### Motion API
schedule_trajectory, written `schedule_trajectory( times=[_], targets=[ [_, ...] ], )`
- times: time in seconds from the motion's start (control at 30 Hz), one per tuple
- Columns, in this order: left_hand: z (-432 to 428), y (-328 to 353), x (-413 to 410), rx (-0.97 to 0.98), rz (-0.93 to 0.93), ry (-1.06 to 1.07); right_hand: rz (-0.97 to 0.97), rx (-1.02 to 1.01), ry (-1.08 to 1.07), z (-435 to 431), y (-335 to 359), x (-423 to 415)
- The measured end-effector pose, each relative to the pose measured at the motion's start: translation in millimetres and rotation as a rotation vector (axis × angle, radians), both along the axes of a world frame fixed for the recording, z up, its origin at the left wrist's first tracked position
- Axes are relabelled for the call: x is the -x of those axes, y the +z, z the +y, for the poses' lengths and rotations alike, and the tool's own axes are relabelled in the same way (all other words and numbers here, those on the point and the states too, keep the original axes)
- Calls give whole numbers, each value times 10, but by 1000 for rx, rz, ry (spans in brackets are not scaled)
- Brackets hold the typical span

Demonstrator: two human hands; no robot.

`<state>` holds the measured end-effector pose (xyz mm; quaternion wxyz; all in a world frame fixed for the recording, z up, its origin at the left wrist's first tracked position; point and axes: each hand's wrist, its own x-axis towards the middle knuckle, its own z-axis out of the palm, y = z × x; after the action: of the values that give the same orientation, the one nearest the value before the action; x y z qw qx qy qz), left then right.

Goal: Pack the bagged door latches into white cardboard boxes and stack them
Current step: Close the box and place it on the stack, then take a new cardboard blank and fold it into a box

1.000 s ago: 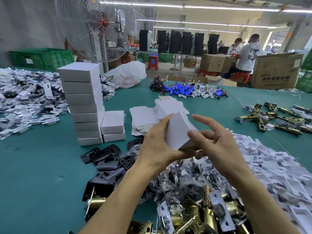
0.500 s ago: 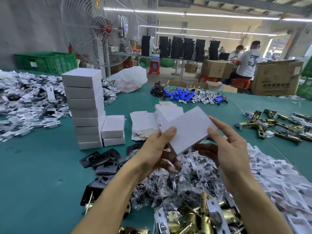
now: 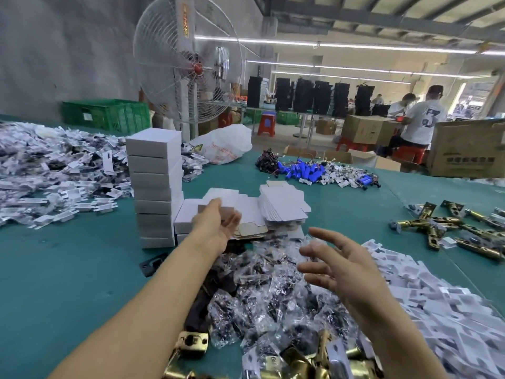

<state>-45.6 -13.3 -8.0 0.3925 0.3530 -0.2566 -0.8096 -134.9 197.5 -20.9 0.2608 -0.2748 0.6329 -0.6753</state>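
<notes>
Both grips are hovering slack and empty, left hand [image 3: 217, 225] over flat white cardboard blanks [image 3: 284, 207], right hand [image 3: 338, 265] over the near heap of clear-bagged door latches [image 3: 267, 291] seemingly awaiting packing, while closed white cardboard boxes [image 3: 155, 187] are standing stacked left.

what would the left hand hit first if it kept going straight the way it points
Probably the flat box blanks lying just beyond the left hand; motion blur leaves the depth unclear.
</notes>
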Motion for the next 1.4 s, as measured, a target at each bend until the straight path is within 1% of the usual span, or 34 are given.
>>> schedule_trajectory(
  times=[0.17,0.4,0.6,0.7,0.77,0.8,0.83,0.87,0.9,0.93,1.0,1.07,1.1,1.17,1.27,1.4],
  targets=[
    [-302,-153,33,-26,-62,108,21,-27,45,4,-25,36],
    [-357,-259,25,-151,6,334,40,-43,75,26,-33,62],
    [-411,-253,112,-211,0,433,56,-56,74,50,-40,79],
    [-430,-261,97,-220,40,490,57,-54,76,61,-27,87],
    [-387,-283,111,-191,41,530,61,-56,76,63,-26,93],
    [-333,-299,121,-130,11,556,62,-58,76,63,-29,93],
    [-281,-340,136,-16,-79,569,65,-64,76,62,-35,94],
    [-230,-390,153,157,-219,560,72,-76,76,61,-42,94],
    [-193,-442,169,374,-365,513,83,-92,72,57,-57,98],
    [-159,-475,191,594,-486,416,100,-113,62,55,-74,104],
    [-162,-525,263,981,-674,119,163,-176,23,46,-136,130],
    [-199,-557,360,1279,-896,-167,293,-302,-24,40,-214,175],
    [-224,-588,412,1390,-1003,-258,369,-373,-38,40,-252,193],
    [-279,-646,485,1473,-1142,-351,483,-471,-47,42,-303,203],
    [-377,-751,528,1450,-1278,-429,529,-502,-42,46,-340,217],
    [-476,-745,514,1500,-1326,-403,513,-519,-51,29,-360,234]
  ],
)
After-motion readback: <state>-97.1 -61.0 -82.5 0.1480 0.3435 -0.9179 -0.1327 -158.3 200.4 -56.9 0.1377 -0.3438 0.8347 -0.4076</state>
